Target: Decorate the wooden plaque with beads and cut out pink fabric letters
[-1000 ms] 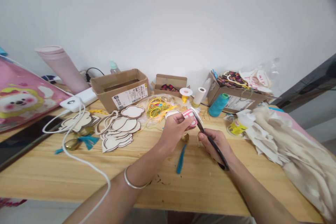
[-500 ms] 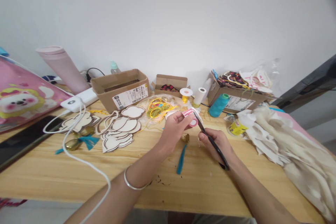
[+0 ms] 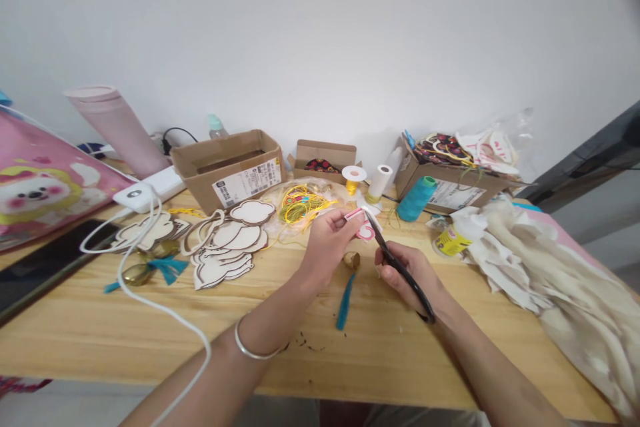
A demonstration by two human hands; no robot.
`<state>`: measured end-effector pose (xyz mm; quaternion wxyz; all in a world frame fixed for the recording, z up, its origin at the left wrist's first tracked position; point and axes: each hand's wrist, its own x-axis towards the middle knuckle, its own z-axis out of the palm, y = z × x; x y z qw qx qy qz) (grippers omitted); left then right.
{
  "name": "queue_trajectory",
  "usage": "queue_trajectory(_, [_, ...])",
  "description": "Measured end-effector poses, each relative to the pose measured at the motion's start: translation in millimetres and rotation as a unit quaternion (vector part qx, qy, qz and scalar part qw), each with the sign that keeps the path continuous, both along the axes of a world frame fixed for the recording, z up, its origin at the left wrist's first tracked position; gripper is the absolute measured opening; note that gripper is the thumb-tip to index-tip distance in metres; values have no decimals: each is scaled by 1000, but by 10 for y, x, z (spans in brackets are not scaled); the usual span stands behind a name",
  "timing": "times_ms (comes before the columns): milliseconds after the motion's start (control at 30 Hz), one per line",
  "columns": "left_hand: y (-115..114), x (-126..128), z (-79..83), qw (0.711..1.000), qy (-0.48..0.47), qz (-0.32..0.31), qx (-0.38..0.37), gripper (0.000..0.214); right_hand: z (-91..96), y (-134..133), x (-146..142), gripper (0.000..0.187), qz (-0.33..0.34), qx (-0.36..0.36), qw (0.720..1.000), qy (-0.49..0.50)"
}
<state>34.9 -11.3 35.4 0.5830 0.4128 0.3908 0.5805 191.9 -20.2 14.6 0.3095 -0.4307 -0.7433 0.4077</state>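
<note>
Between the thumb and fingers of my left hand (image 3: 327, 240) is a small white piece with pink print (image 3: 367, 232); whether it is cloth or paper I cannot tell. My right hand (image 3: 410, 277) is closed around black-handled scissors (image 3: 411, 283), whose blades reach up to the right edge of the printed piece. Below my hands, a small gold bell (image 3: 352, 259) with a teal tassel (image 3: 345, 303) lies on the wooden table (image 3: 385, 367). A silver bangle (image 3: 250, 345) circles my left wrist.
Cloud-shaped white pieces (image 3: 225, 265) lie at left, beside a white cable (image 3: 165, 310). Cardboard boxes (image 3: 200, 177) line the wall, with a teal thread cone (image 3: 417, 199), a white roll (image 3: 381, 180) and yellow cords (image 3: 303, 205). A yellow-labelled bottle (image 3: 453, 240) and cream cloth (image 3: 565, 293) are at right.
The printed piece has turned in my left fingers, so its pink print shows differently. The scissors' blades have shifted slightly against its edge. The bell and tassel stay put.
</note>
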Motion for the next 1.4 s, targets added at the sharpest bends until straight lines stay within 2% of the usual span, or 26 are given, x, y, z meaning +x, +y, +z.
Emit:
queue_trajectory(133, [-11,2,9,999,38,2,8,17,24,-4,-20,53,-9,-15,1000,0])
queue_trajectory(667, [-20,18,-6,999,21,-23,12,17,64,-33,-36,58,-4,-49,998,40])
queue_trajectory(1400, [-25,25,4,999,14,-44,15,15,58,-29,-68,48,-73,10,997,-32])
